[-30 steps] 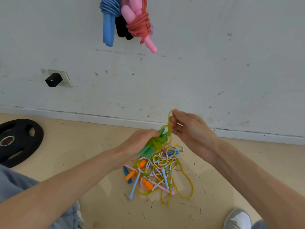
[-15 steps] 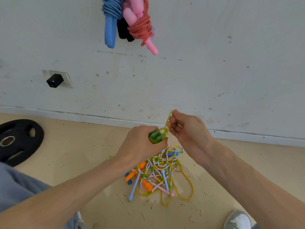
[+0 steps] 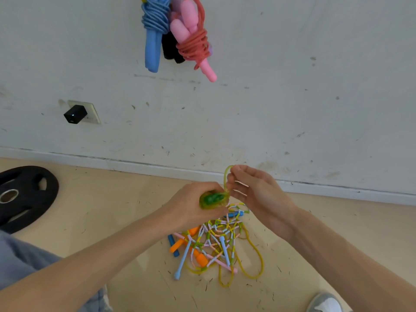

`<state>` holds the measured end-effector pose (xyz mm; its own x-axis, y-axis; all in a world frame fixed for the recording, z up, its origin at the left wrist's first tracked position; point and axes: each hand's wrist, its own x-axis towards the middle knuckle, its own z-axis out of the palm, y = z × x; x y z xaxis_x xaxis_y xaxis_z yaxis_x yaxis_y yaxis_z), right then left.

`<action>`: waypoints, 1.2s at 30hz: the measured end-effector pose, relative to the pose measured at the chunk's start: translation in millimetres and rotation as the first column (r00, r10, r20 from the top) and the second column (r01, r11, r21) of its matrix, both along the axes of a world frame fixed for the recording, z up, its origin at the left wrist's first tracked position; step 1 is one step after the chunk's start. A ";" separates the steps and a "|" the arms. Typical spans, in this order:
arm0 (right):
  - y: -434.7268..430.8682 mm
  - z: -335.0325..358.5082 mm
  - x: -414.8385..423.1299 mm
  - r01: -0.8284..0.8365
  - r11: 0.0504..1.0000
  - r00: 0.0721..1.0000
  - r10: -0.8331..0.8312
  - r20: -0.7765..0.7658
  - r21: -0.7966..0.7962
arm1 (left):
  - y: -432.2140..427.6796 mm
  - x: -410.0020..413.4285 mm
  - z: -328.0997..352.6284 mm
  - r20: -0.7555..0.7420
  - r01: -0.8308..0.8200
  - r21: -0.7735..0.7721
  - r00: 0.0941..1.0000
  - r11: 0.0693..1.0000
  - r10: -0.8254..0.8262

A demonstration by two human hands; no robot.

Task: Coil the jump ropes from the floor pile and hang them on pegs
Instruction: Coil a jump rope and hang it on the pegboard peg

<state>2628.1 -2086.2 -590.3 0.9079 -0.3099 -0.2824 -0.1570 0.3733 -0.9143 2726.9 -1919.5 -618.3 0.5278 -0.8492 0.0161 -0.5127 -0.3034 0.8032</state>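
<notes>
1. At 12 o'clock, the hung ropes (image 3: 186, 41) run off the top edge; what holds them is out of view.
2. A black thing (image 3: 170, 49) behind them is mostly hidden.
3. The left hand (image 3: 189, 208) covers most of the blurred green rope (image 3: 212, 199).
4. The left hand and the right hand (image 3: 256, 194) hide the 12 o'clock side of the pile (image 3: 213, 239).
5. The plate (image 3: 24, 197) at 9 o'clock is cut by the left edge, and the shoe (image 3: 326, 304) at 5 o'clock by the bottom edge.

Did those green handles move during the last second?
Yes. The green handles tipped upward: earlier they pointed down over the floor pile, now the left hand holds them end-on at its far edge.
</notes>
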 end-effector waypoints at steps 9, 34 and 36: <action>11.0 18.3 1.1 0.076 0.997 0.995 -0.076 0.063 0.004 | -4.7 -14.6 9.8 -0.018 -0.191 -0.229 0.981 0.955 0.192; 0.8 22.1 12.2 0.105 0.985 0.992 -0.095 0.082 -0.135 | -1.5 -0.3 11.7 -0.606 -0.181 -0.191 0.795 0.965 0.029; 2.2 20.5 12.9 0.095 0.983 0.994 -0.086 0.064 -0.154 | -2.1 -0.2 11.2 -0.545 -0.227 -0.168 0.832 0.959 0.101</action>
